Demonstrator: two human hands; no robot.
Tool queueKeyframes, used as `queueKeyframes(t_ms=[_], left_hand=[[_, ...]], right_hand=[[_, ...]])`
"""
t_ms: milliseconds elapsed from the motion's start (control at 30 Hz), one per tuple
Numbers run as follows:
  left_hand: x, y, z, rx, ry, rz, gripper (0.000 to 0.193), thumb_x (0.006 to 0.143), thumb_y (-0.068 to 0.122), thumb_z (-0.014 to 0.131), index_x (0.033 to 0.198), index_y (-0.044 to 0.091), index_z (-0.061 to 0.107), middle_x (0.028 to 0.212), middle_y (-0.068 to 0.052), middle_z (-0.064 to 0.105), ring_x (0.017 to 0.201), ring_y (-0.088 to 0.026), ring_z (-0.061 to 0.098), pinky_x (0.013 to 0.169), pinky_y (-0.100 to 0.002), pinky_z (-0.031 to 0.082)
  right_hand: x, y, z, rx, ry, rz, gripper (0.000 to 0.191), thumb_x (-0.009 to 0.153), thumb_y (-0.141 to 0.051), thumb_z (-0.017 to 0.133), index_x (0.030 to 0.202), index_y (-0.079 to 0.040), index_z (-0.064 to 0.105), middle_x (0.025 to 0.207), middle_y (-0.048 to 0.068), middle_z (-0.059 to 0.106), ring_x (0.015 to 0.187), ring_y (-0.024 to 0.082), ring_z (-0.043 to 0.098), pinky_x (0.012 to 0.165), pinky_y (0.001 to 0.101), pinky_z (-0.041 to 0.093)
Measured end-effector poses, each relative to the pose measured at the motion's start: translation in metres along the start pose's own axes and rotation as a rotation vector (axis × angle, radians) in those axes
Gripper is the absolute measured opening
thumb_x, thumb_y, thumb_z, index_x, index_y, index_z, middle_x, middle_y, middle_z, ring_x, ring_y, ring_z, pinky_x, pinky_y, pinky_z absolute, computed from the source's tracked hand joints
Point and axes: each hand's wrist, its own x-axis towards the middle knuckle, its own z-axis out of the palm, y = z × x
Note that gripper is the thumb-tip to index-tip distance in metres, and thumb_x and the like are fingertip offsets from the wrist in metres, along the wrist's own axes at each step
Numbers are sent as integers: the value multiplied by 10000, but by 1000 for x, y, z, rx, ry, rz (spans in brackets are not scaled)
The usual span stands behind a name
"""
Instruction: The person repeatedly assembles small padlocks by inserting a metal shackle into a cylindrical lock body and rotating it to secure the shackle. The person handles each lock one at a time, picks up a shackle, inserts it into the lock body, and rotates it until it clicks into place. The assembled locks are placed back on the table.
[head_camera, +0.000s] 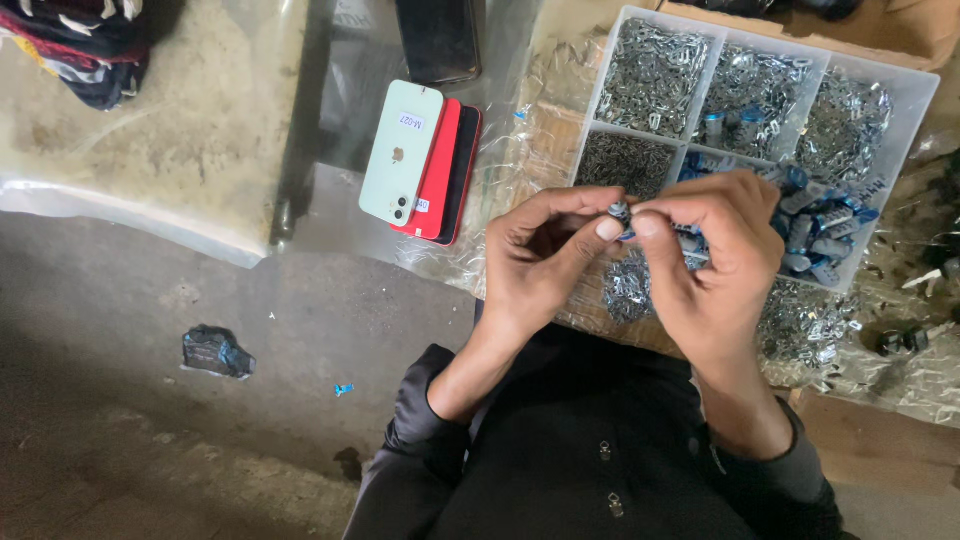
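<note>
Grey concrete floor (150, 330), plastic-covered board (200, 150), compartment tray (920, 100)

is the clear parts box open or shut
Open. The clear parts box has no lid over it; its compartments lie exposed, full of small metal pieces and blue-and-silver parts.

Our hands (640, 255) hang over the divided parts tray (925, 85), which fills the bench's right end. Stacked phones (420, 160) block the middle; we find open room along the left edge.
</note>
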Motion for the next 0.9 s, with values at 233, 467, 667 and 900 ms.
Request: queueKeyframes(t_ms=[233,467,667,900], left_hand=[[1,-3,0,26,23,3,268,1039,-41,690,1303,-68,656,1168,-152,735,1054,-183,724,928,-312,631],[3,1,-9,-20,60,-9,267,1048,-35,652,1309,-62,607,1234,-163,721,1070,-210,747,920,-299,623],[3,4,-8,3,40,16,262,1063,-37,646,1321,-56,602,1245,-168,705,1106,-209,727,937,-305,620],[3,6,-4,-7,31,-18,256,1064,-31,638,1316,-40,591,1277,-170,704,1089,-204,736,917,-291,612]], right_hand=[[3,-5,1,11,19,-3,91,1032,-39,792,1028,-24,703,955,63,691,892,170,586,885,313,392],[27,19,-8,-373,-91,-117,94,993,-159,818,1017,-69,803,931,44,657,918,242,494,911,435,343],[21,29,4,-692,-232,-196,249,1018,-277,783,903,-64,725,958,53,522,1014,259,444,1002,468,305],[18,34,0,-581,-195,-118,247,1113,-150,665,900,-31,625,926,69,498,958,247,431,975,449,315]])
